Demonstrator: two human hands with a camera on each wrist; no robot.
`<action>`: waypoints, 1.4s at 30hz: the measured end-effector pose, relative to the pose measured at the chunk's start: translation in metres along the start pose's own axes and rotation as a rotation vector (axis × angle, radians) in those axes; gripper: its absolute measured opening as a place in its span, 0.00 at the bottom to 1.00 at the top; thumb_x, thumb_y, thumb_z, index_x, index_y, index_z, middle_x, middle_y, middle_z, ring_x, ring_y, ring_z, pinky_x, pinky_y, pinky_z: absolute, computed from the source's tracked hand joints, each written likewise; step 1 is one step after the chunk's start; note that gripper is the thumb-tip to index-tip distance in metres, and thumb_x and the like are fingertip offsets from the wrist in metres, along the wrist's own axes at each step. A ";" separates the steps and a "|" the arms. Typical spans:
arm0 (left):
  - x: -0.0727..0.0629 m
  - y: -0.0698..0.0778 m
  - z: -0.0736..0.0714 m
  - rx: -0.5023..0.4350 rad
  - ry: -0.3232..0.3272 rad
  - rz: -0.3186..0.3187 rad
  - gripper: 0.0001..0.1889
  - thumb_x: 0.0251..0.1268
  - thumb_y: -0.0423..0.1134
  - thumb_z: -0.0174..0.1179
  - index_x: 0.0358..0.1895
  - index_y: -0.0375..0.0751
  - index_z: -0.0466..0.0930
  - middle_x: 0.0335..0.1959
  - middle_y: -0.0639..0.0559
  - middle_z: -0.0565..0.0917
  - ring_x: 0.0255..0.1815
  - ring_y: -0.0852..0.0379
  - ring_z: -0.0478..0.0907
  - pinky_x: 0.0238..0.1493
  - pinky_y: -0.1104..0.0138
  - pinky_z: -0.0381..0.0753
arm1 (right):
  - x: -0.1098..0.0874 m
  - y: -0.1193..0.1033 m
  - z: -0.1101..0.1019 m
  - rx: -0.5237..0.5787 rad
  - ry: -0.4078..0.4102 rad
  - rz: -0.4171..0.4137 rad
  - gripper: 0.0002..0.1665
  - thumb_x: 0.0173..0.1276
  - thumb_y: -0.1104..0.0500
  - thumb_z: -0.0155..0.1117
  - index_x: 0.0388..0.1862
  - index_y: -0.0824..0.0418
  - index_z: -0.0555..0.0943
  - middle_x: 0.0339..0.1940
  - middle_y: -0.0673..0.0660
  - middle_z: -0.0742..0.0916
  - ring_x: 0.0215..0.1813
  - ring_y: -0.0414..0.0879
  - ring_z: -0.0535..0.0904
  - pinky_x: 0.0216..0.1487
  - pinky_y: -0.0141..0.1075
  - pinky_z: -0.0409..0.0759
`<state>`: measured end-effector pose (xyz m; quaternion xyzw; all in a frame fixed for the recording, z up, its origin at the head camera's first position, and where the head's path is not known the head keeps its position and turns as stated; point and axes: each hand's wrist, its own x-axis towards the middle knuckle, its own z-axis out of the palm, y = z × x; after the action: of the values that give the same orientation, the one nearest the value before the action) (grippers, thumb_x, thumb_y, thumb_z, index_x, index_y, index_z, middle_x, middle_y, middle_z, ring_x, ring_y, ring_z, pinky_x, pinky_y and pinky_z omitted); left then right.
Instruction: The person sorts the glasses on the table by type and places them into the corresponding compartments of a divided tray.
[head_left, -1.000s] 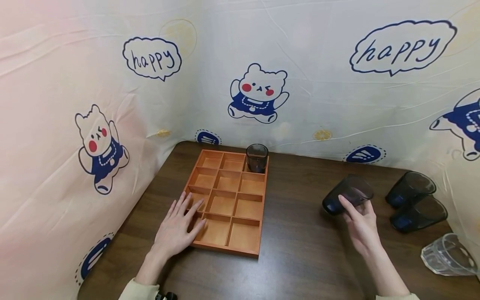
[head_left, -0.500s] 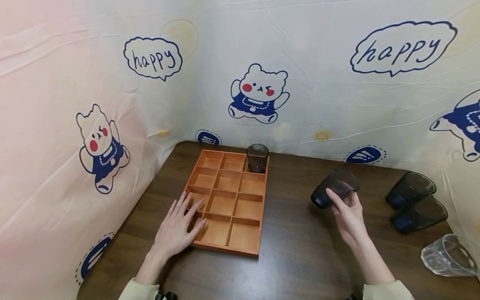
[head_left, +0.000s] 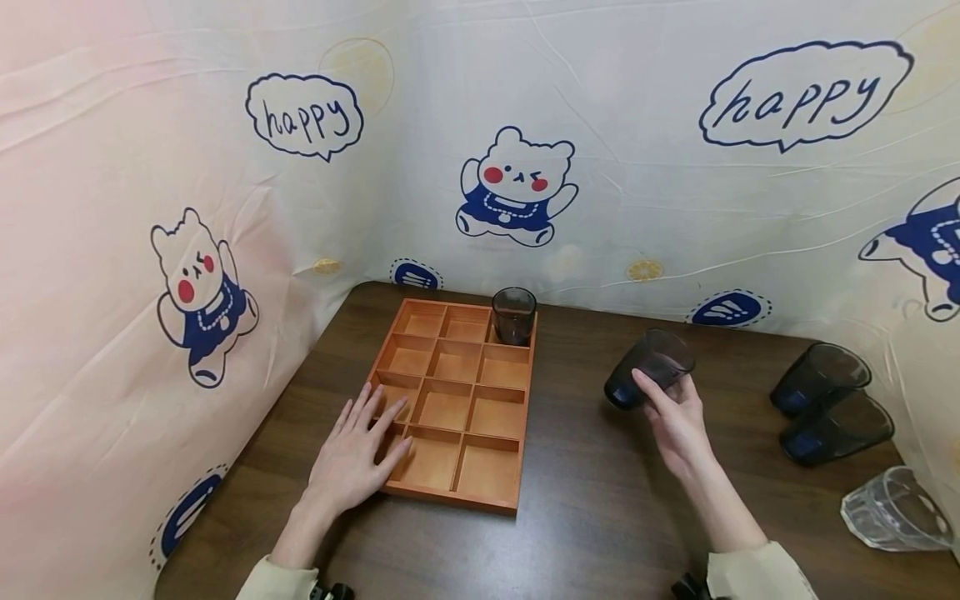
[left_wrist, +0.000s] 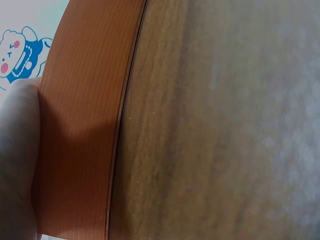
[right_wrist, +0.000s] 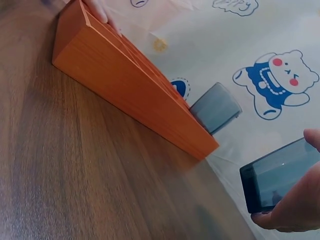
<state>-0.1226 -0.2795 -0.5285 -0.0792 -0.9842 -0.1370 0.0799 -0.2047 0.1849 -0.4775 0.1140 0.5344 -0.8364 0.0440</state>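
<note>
Gripping a dark grey, tapered, glass-like tumbler (head_left: 647, 365) with the right grip (head_left: 678, 425), pinching the wall between thumb and fingers. Placing the tumbler forward and left of the right palm, pointing base lower left and rim upper right in head view, so running its long axis roughly crosswise to the right forearm. Apparently holding it off the dark brown wood-grain surface (head_left: 585, 483); not getting true tilt from these angles. Sitting right of, and apart from, the orange-brown rectangular wooden tray (head_left: 480, 502) with twelve compartments, about level with its middle rows. Being in contact with the right grip, so nearer that hand; lying well apart from the left grip (head_left: 356, 458), across the tray. Resting the left grip on the tray's near-left edge, spreading fingers over left compartments, gripping nothing. Also seeing a matching upright tumbler (head_left: 514, 321) in the far-right compartment, two more dark tumblers (head_left: 836, 433) and a clear faceted glass (head_left: 873, 512) over to the right.
</note>
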 end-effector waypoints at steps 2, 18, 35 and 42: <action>0.000 0.000 0.000 -0.001 -0.002 -0.001 0.35 0.79 0.61 0.62 0.84 0.56 0.71 0.87 0.37 0.67 0.93 0.37 0.51 0.91 0.39 0.52 | 0.001 0.001 0.003 -0.011 0.002 0.006 0.27 0.81 0.63 0.66 0.69 0.41 0.71 0.58 0.35 0.86 0.62 0.31 0.82 0.66 0.28 0.80; 0.001 -0.002 0.001 -0.004 0.003 0.001 0.35 0.79 0.61 0.62 0.84 0.57 0.71 0.87 0.37 0.67 0.94 0.37 0.51 0.91 0.39 0.52 | 0.011 0.009 0.024 -0.043 -0.026 -0.031 0.27 0.80 0.66 0.67 0.67 0.42 0.73 0.55 0.36 0.88 0.59 0.31 0.85 0.64 0.28 0.83; 0.000 -0.003 0.001 -0.003 0.002 0.000 0.36 0.79 0.61 0.62 0.84 0.57 0.71 0.87 0.37 0.67 0.94 0.37 0.51 0.91 0.38 0.52 | 0.019 0.018 0.048 -0.070 -0.063 -0.031 0.25 0.79 0.66 0.67 0.65 0.44 0.73 0.53 0.36 0.88 0.57 0.32 0.85 0.61 0.29 0.83; 0.000 -0.001 0.000 -0.004 -0.002 0.001 0.36 0.79 0.61 0.62 0.84 0.57 0.71 0.87 0.37 0.67 0.93 0.36 0.51 0.91 0.38 0.52 | 0.023 0.022 0.059 -0.055 -0.073 -0.018 0.25 0.78 0.67 0.66 0.64 0.44 0.74 0.49 0.37 0.89 0.56 0.33 0.85 0.62 0.30 0.83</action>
<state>-0.1229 -0.2808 -0.5290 -0.0800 -0.9839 -0.1389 0.0786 -0.2308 0.1235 -0.4785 0.0772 0.5562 -0.8253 0.0591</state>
